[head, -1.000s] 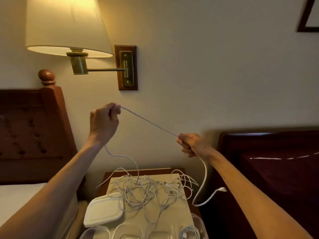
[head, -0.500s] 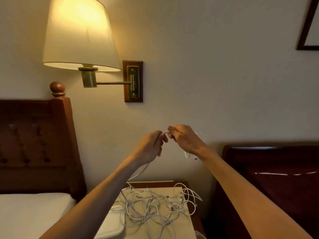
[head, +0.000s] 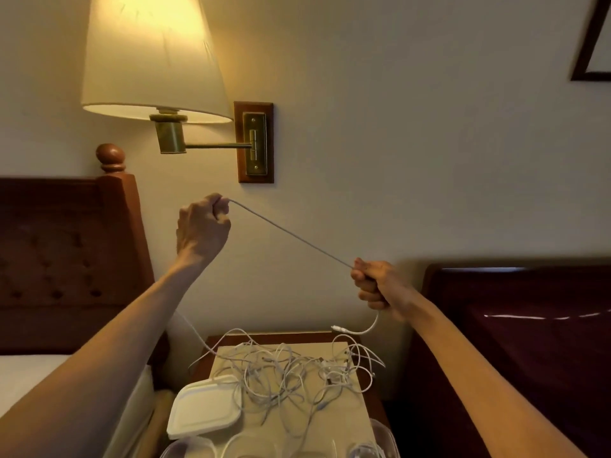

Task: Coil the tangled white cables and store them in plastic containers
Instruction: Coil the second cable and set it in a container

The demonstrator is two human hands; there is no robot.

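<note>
Along the bottom edge sit clear tubs (head: pixel 188 447), cut off by the frame; the right one (head: pixel 363 452) seems to hold a coil of white cable, though only its top shows, and what the others hold cannot be told. Just behind them a white lid (head: pixel 205 406) lies flat at the left of a pale mat (head: pixel 344 424) on the nightstand (head: pixel 274 335). The tangle (head: pixel 284 368) of white cables spreads across the mat's far half, touching the lid's right edge, with loops spilling past the mat on the right.

Above the tangle both arms reach forward. The right hand (head: pixel 380 285) is a closed fist around one cable (head: pixel 291 236); a short end curves out below the fist and finishes in a plug (head: pixel 339 328) hanging free above the nightstand. From the fist the cable runs taut, up and left, to the left hand (head: pixel 201 226), which is raised higher and pinches it between thumb and curled fingers. The rest of that cable drops behind the left forearm and joins the tangle at its left.

Farther back a headboard (head: pixel 66 252) stands left, a dark one (head: pixel 515 292) right. On the wall a lit lamp (head: pixel 152 57) hangs from a brass arm, and a picture frame (head: pixel 588 44) shows at top right.
</note>
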